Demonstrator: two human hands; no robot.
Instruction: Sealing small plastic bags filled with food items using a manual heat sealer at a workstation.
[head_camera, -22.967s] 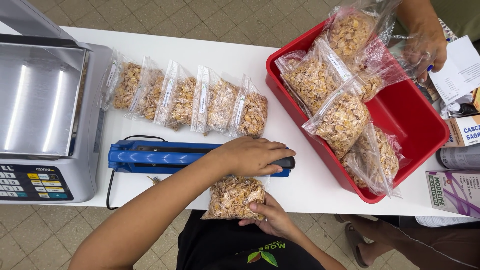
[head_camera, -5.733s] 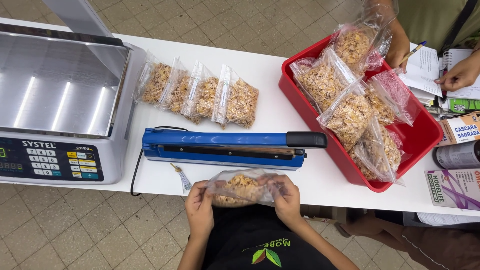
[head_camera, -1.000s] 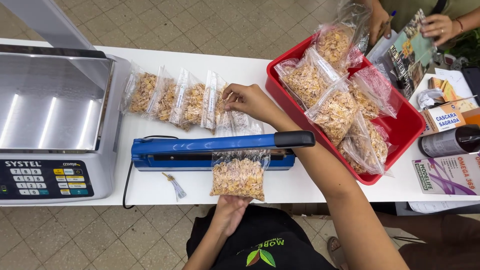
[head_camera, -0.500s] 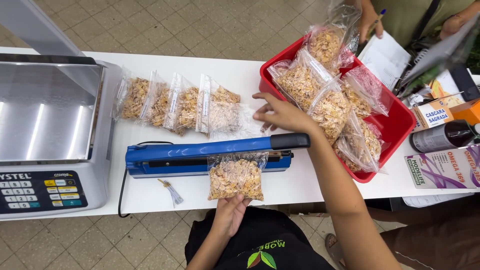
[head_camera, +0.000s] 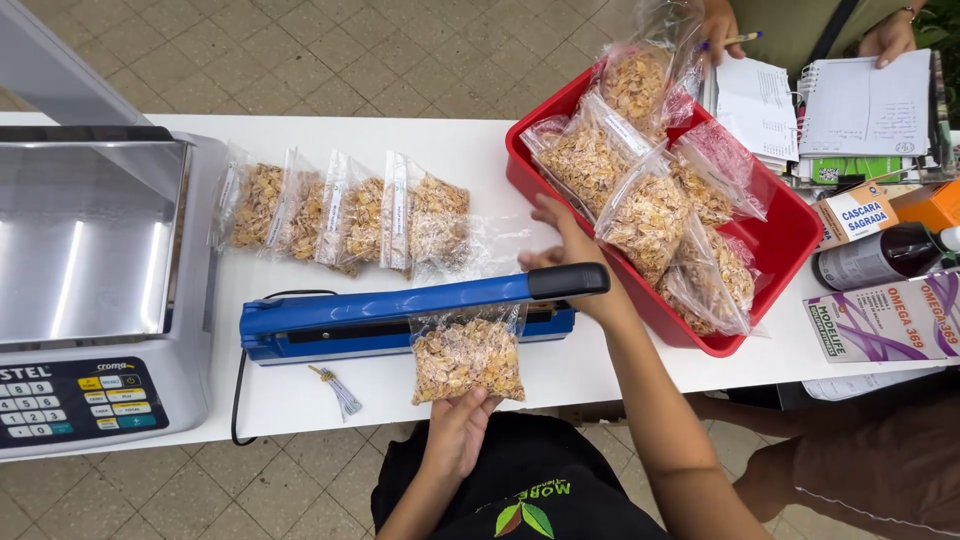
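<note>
1. Right hand (head_camera: 565, 245) moved from the row of sealed bags (head_camera: 340, 212) toward the red tray (head_camera: 770, 255); fingers spread open, nothing gripped, just behind the raised black handle (head_camera: 568, 280).
2. Left hand (head_camera: 460, 425) kept at the bench (head_camera: 480, 140) edge, fingers curled under the flake bag (head_camera: 467, 355).
3. Bag mouth lay in the blue heat sealer (head_camera: 390, 318), bar up, as half a second before.
4. Judged: seal not yet pressed.

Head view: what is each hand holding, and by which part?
Left hand holds the bag of flakes by its bottom edge, top in the blue sealer. Right hand holds nothing.
</note>
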